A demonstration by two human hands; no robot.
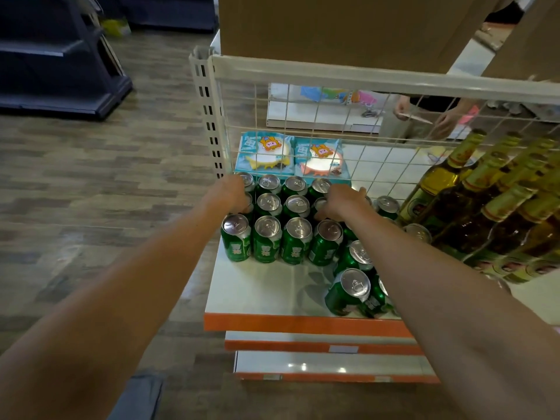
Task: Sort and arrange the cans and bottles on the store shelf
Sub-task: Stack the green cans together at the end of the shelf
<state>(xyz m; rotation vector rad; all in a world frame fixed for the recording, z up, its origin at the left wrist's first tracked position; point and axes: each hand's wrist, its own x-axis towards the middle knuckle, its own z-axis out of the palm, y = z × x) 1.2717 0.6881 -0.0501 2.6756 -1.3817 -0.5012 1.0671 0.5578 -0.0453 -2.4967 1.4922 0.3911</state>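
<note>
White shelf; green cans between left hand and right hand; grips unclear

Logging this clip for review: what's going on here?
A person is lining up green cans on a white shelf. The left hand is at the block's left edge, the right hand on cans at its right; their grip is hidden. A few loose cans stand nearer the front, bottles to the right.

Ahead of you lay two cartoon-printed packets side by side; a cardboard box stood beyond, dark shelving at your left.
</note>
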